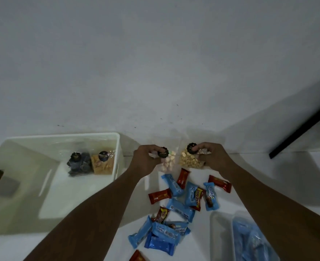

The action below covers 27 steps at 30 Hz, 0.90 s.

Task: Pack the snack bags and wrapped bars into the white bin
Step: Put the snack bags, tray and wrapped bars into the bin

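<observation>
Right now my left hand (148, 157) pinches a clear bag of pale puffs (167, 162) and my right hand (210, 156) pinches a bag of tan nuts (189, 160), both lifted at twelve o'clock. From the hands, the bin (61, 137) lies at nine o'clock, nearer my left, its long axis running toward me. Two bags (91, 162) stand in its far right corner; I judge the room beside them open. Bars (180, 208) litter the bench (268, 189) at six o'clock.

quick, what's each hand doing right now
Left hand: closed on the pale puff bag.
Right hand: closed on the tan snack bag.
</observation>
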{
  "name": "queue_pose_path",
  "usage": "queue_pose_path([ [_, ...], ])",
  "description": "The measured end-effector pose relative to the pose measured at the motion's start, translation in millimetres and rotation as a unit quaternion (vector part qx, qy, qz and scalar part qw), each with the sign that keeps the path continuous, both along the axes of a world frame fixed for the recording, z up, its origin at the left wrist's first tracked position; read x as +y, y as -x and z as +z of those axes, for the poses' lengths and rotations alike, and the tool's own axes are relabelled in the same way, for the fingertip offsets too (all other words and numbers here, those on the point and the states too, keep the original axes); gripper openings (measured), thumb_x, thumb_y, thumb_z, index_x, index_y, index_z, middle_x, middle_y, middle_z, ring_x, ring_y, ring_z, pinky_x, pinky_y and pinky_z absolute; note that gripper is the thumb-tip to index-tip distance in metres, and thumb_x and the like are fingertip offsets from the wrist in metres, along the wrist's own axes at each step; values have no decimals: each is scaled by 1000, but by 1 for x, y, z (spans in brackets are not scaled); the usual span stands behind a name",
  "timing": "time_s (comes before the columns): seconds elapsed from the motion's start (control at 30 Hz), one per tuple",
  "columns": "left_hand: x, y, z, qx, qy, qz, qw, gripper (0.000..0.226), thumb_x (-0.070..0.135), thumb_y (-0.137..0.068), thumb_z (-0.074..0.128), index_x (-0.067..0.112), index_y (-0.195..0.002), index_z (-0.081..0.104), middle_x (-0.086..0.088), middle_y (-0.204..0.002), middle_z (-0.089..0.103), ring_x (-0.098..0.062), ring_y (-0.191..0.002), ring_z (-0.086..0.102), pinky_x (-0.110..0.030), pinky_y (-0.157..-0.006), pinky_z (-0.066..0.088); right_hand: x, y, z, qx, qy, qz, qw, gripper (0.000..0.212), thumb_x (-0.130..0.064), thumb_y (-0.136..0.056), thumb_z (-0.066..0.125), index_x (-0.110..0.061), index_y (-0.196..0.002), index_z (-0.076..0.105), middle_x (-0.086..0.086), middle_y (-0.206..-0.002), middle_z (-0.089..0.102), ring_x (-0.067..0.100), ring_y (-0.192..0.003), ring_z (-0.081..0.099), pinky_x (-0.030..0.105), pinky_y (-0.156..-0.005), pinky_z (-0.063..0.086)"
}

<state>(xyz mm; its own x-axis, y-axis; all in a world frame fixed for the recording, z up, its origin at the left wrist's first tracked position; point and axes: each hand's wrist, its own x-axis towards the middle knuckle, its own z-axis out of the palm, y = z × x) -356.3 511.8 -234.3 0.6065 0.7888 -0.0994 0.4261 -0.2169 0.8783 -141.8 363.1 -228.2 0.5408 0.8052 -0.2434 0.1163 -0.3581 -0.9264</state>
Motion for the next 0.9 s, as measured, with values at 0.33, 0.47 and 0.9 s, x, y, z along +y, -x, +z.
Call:
queue_pose_path([
  [0.33,41,152,121,-49,-32,44,997,29,13,-68,89,33,-84,78,5,-91,72,-18,-69,68,-39,-70,61,52,129,122,-53,-62,48,996,27,9,-81,68,-16,-89,74,-5,-89,68,22,-91,66,44,-80,58],
  [0.47,69,230,130,-24,-61,82,994,30,20,-67,90,41,-82,75,2,-99,75,-17,-82,71,-31,-75,60,88,201,137,-64,-78,75,992,21,7,-82,68,-10,-94,73,-7,-86,63,20,-88,64,36,-72,56],
  [0.9,124,319,23,69,-4,52,996,29,18,-64,91,27,-89,80,18,-87,73,-7,-94,68,-29,-89,55,159,315,38,-110,81,77,988,29,8,-84,59,-16,-93,72,-7,-98,63,17,-99,58,27,-85,48],
])
